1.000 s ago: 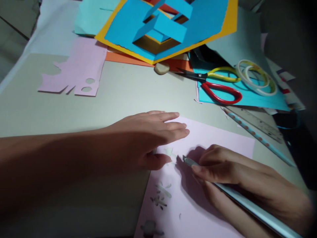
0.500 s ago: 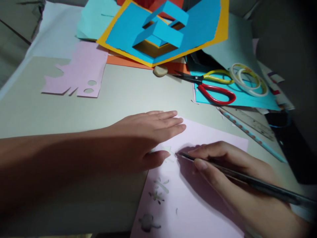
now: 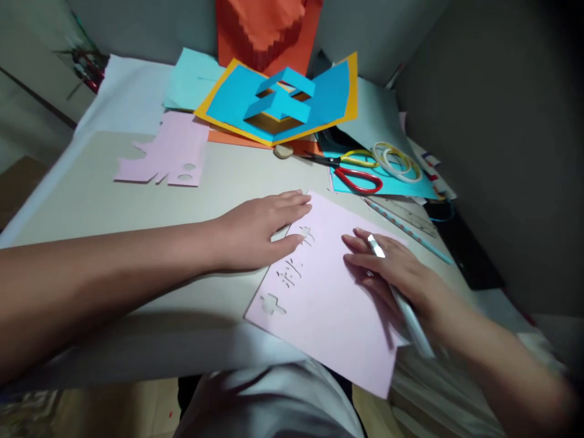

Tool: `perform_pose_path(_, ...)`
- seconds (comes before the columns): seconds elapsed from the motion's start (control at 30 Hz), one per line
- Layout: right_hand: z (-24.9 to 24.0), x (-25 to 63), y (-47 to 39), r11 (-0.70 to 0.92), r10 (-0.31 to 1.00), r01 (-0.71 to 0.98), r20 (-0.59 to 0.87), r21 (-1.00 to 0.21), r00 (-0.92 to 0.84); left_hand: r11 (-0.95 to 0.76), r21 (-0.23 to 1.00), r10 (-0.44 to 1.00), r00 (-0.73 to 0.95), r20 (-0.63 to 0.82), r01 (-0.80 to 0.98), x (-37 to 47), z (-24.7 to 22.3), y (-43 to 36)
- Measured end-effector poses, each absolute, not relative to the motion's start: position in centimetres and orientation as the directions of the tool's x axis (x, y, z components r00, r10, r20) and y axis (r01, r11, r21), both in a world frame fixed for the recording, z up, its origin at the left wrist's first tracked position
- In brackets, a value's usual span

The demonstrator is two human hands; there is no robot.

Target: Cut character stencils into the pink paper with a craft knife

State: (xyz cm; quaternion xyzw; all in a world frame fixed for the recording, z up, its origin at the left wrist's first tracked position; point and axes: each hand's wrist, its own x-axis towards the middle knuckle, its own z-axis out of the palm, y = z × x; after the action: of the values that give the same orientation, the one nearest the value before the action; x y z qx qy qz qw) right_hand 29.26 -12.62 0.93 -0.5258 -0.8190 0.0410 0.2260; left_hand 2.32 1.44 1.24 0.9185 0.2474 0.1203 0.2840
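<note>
A sheet of pale pink paper [image 3: 333,304] lies at an angle on the table, its near corner past the table's front edge. Cut-out shapes run down its left side. My left hand [image 3: 260,228] rests flat on its upper left edge, fingers stretched, thumb beside the topmost cut-out. Over the right part of the sheet, my right hand [image 3: 406,271] holds a slim craft knife [image 3: 414,325] lying across the hand. The knife's shiny blade end points up and away from the paper. Several of that hand's fingers are extended towards the sheet.
Scissors [image 3: 358,180] with yellow and red handles, tape rolls [image 3: 406,176] and a blue pencil [image 3: 410,232] lie at right. A blue-and-yellow pop-up card [image 3: 219,112] stands open at the back. Another cut pink piece [image 3: 176,143] lies left, and a black flat object [image 3: 469,249] far right.
The view has pulled back and up. My right hand has lifted the knife tip off the paper and turned the blade upward. My left hand stays flat on the sheet.
</note>
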Motion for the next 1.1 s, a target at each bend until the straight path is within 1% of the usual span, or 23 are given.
perform_pose_path(0.1,-0.3,27.7,-14.4,0.429,0.876,0.884,0.323,-0.185,-0.358,-0.689,0.614,0.556,0.824,0.108,0.384,2.4,1.0,1.8)
perform_pose_path(0.2,-0.4,24.6,-16.0,0.266,0.908,0.962,0.350,-0.059,-0.230,-0.660,0.645,0.589,0.798,0.126,0.385,2.6,0.9,2.1)
perform_pose_path(0.27,-0.1,22.6,-16.8,0.190,0.918,0.982,0.357,-0.011,-0.173,-0.643,0.660,0.606,0.785,0.127,0.390,2.6,0.9,2.3)
perform_pose_path(0.37,0.1,20.6,-17.4,0.161,0.920,0.987,0.360,0.014,-0.155,-0.632,0.664,0.624,0.770,0.131,0.400,2.5,0.9,2.6)
perform_pose_path(0.6,0.4,20.6,-17.7,0.204,0.916,0.979,0.350,0.019,-0.198,-0.649,0.606,0.671,0.721,0.173,0.459,2.1,0.8,4.1)
perform_pose_path(0.77,0.6,20.4,-17.8,0.186,0.916,0.982,0.366,-0.019,-0.166,-0.688,0.509,0.682,0.700,0.213,0.517,2.3,0.7,5.1)
perform_pose_path(0.9,0.4,20.3,-17.7,0.173,0.915,0.984,0.377,-0.050,-0.142,-0.758,0.399,0.628,0.741,0.236,0.515,2.2,1.0,5.0)
perform_pose_path(1.0,0.1,20.2,-17.3,0.162,0.917,0.984,0.380,-0.077,-0.121,-0.823,0.286,0.557,0.796,0.238,0.491,2.0,2.0,4.8)
perform_pose_path(1.1,0.0,20.1,-16.8,0.167,0.917,0.980,0.382,-0.105,-0.116,-0.885,0.135,0.465,0.851,0.244,0.445,1.6,4.0,4.9)
